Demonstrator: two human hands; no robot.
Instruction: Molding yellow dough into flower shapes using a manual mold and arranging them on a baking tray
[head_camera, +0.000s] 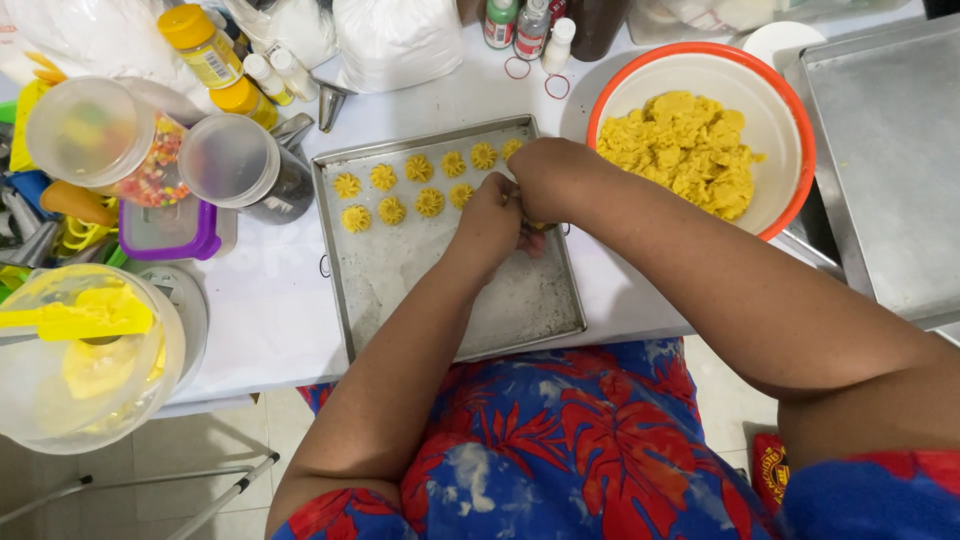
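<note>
A floured metal baking tray (520, 300) lies on the white table before me. Two rows of yellow flower-shaped dough pieces (418, 168) sit along its far edge. My left hand (490, 215) and my right hand (545, 175) are pressed together over the tray's right side, next to the end of the rows. Both are closed around something small with a bit of yellow dough showing under them; what it is stays hidden. An orange-rimmed bowl (790, 110) to the right holds a mound of yellow dough (685, 145).
Left of the tray stand lidded plastic tubs (232, 160), one with coloured sprinkles (105, 140), a purple-lidded box (170, 230) and a clear bowl with a yellow spatula (85, 315). Small bottles (530, 28) line the back. A second metal tray (890, 150) sits far right.
</note>
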